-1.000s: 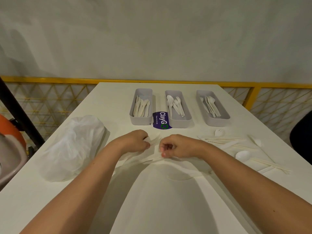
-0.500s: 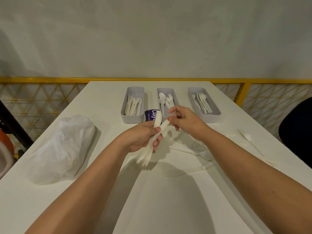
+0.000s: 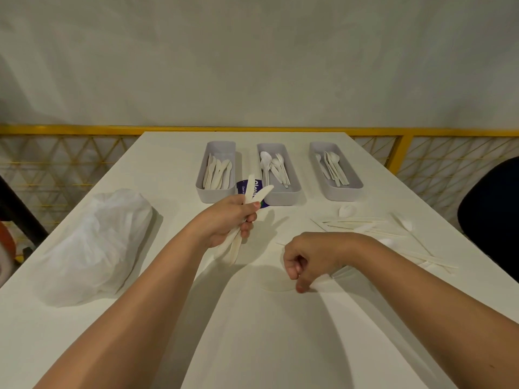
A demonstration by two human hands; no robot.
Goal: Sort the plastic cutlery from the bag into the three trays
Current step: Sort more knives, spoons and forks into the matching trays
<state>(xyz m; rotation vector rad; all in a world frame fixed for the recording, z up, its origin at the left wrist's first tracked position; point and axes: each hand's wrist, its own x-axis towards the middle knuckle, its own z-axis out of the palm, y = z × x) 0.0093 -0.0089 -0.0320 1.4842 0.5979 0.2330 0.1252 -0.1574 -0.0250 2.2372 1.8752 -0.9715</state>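
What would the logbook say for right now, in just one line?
left hand: holds knives | right hand: pinches white piece on table | trays: partly filled | bag: lying left

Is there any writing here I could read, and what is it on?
"Clay": white letters turned sideways on the purple label between the left tray and the middle tray. The knives in the left hand cover the rest.
Small line beside it: too small to read.
Nothing else shows text.

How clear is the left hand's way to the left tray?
Probably clear: the left hand, holding knives, hovers just short of the left tray, with only bare table between.
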